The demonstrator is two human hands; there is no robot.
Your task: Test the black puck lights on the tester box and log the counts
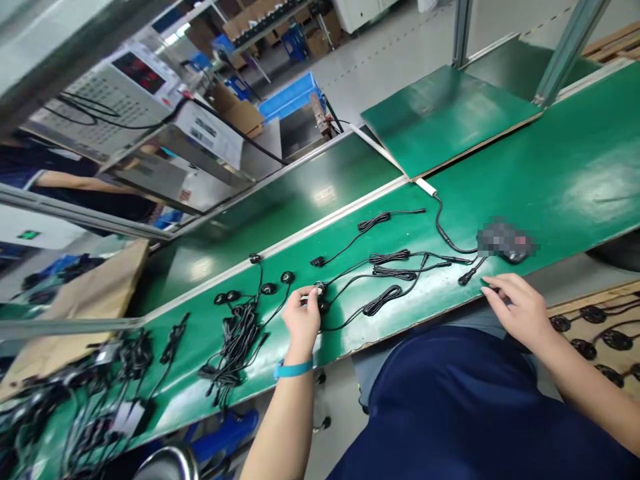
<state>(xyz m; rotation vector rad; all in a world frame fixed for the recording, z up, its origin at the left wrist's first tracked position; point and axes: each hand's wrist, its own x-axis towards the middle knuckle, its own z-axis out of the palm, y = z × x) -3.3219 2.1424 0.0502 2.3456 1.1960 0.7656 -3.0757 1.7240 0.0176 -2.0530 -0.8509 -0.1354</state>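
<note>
My left hand [301,319], with a teal band on the wrist, pinches a small round black puck light [320,288] on the green bench [525,173]. From the puck a thin black cable with a coiled bundle [383,301] runs right. My right hand [515,307] lies at the bench's near edge with its fingers stretched out, just below a black plug [466,277]. More cables with coiled bundles [390,257] lie between my hands. Another cabled light [373,222] lies farther back.
A heap of puck lights and cables [240,330] lies left of my left hand, with more tangled cables [100,400] at the far left. A blurred object [506,240] sits above my right hand. Another person's arm [75,180] shows at left. A green board [445,117] lies behind.
</note>
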